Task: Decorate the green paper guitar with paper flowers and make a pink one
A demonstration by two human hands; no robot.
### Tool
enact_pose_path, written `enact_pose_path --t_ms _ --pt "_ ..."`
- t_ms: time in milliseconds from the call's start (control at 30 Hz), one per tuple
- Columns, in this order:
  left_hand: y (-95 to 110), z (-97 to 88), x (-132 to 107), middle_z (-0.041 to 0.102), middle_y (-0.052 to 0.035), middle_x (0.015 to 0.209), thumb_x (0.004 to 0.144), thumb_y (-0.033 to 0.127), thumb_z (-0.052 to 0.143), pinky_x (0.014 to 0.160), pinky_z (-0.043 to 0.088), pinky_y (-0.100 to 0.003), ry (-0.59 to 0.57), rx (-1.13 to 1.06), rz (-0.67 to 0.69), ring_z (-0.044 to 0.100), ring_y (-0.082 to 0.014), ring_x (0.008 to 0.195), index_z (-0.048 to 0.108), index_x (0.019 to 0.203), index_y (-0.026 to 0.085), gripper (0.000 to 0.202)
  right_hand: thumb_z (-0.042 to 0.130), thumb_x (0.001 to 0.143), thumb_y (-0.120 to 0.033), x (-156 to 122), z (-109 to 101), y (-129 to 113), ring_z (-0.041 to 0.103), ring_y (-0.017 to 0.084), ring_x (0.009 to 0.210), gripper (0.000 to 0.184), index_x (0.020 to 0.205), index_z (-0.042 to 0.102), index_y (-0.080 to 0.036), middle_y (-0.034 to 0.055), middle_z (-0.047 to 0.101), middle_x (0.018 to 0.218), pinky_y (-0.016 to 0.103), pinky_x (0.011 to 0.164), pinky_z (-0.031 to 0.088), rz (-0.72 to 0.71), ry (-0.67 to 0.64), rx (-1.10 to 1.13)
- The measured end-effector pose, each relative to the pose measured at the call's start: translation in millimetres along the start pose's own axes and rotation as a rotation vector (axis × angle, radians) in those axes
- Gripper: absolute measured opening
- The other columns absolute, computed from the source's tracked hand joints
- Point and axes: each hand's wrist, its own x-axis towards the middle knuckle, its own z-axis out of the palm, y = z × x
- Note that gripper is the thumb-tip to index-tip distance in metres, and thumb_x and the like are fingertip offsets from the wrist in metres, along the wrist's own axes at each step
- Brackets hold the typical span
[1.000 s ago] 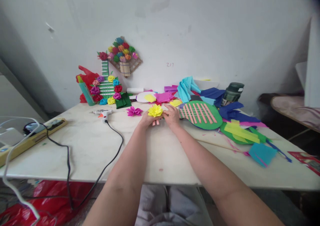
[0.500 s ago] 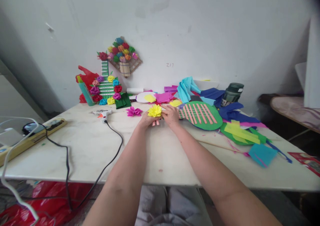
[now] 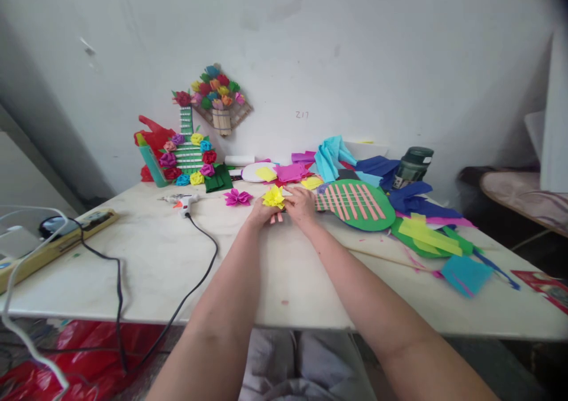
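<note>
Both my hands meet at the middle of the white table (image 3: 284,271), closed round a yellow paper flower (image 3: 273,197). My left hand (image 3: 261,213) cups the flower from the left and below. My right hand (image 3: 300,204) pinches its right side. Short pink strips (image 3: 277,217) stick out under my left fingers. A pink paper flower (image 3: 237,197) lies just left of my hands. Touching my right hand on the right is a green paddle-shaped card (image 3: 357,203) woven with pink strips.
A glue gun (image 3: 181,200) lies at the left with its black cord (image 3: 195,283) running off the near edge. Flower-covered crafts (image 3: 193,155) lean on the wall. Loose coloured paper (image 3: 399,194), a dark jar (image 3: 412,164) and a yellow power strip (image 3: 57,244) are also there.
My right hand has shifted slightly left, closer over the yellow flower, and the flower looks a little more squeezed. Everything else on the table is where it was.
</note>
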Motion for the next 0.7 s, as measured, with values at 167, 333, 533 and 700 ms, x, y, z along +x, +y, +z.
enact_pose_path --t_ms 167,333,533,700 --pt "0.0 -1.0 0.3 0.058 0.0018 0.043 0.066 0.019 0.062 0.033 0.027 -0.018 0.008 0.009 0.001 0.042 -0.0064 0.029 0.059 0.075 0.011 0.013 0.056 0.078 -0.02 -1.7 -3.0 -1.1 0.049 0.024 0.111 0.019 0.082 0.073 -0.027 0.001 0.064 0.118 0.046 0.099 0.025 -0.028 -0.012 -0.023" --pt "4.5 1.0 -2.4 0.058 0.0015 0.043 0.067 0.013 0.056 0.034 0.028 -0.018 0.009 -0.003 0.015 0.042 -0.0065 0.028 0.058 0.075 0.011 0.008 0.053 0.077 -0.017 -4.6 -3.1 -4.0 0.053 0.022 0.108 0.023 0.083 0.073 -0.025 0.0016 0.066 0.114 0.043 0.099 0.027 -0.023 0.017 0.002" --pt "5.4 3.2 -2.7 0.058 0.0025 0.043 0.067 0.008 0.055 0.034 0.028 -0.018 0.039 0.015 0.016 0.041 -0.0057 0.028 0.057 0.073 0.011 0.007 0.05 0.08 -0.015 -6.9 1.0 -9.4 0.053 0.022 0.108 0.025 0.08 0.073 -0.024 0.0023 0.068 0.111 0.042 0.098 0.027 0.018 0.032 0.013" --pt "7.6 3.7 -3.4 0.057 0.0027 0.043 0.064 0.007 0.052 0.034 0.028 -0.018 0.062 0.01 0.033 0.041 -0.0063 0.028 0.057 0.075 0.011 0.013 0.051 0.081 -0.018 -6.7 1.2 -8.4 0.052 0.021 0.11 0.023 0.083 0.073 -0.024 0.0019 0.067 0.114 0.041 0.099 0.026 0.044 0.003 0.013"
